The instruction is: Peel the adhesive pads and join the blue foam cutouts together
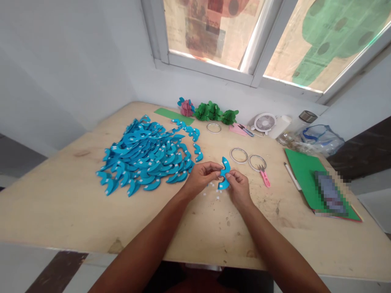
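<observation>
Both of your forearms reach in from the bottom edge and converge over the middle of the pale plywood table (61, 211), wrists slightly raised off the wood. Your left hand (200, 176) is curled palm-inward, thumb and forefinger closed on the upper part of a blue crescent-shaped paper cut-out (226, 167). Your right hand (240, 186) meets it from the other side, its fingertips pinching the lower part of the same piece, knuckles turned up toward the camera. The cut-out stands roughly upright between the two hands, just above the tabletop, with its curve bulging to your right. Small white paper scraps (214, 191) lie scattered on the wood directly under your fingers. To your left sits a large heap of matching blue paper crescents (145, 156), near your left hand but not touching it. To your right, close by, lie two clear tape rings (238, 155) and pink-handled scissors (263, 176), with a green paper sheet (304, 171) farther out.
</observation>
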